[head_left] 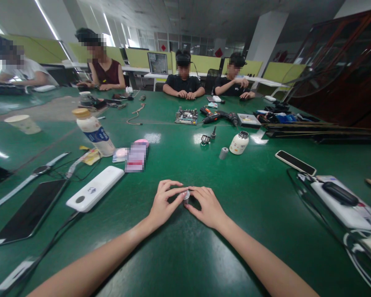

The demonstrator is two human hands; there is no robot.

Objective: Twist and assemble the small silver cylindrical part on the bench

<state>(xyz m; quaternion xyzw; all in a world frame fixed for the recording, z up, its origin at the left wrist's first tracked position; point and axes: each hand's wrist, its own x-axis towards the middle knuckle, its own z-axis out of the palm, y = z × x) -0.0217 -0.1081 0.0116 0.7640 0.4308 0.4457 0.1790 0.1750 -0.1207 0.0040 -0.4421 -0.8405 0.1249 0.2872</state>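
Note:
Between both hands, just above or on the green table, is a small silvery cylindrical piece; its exact kind is hard to make out. My left hand pinches it from the left with thumb and fingertips. From the right, the thumb and fingers of my right hand close on the same piece. Farther off stands a cream thermos bottle with its mouth uncovered and a cartoon face on its side. Left of it is a small metal cylinder. Beyond are a dark lid-like part and a black-tipped part.
At left lie a white power bank, a tablet, a watch and a drink bottle. A phone and cables are at right. A circuit board and power drills lie farther back. Several people sit opposite.

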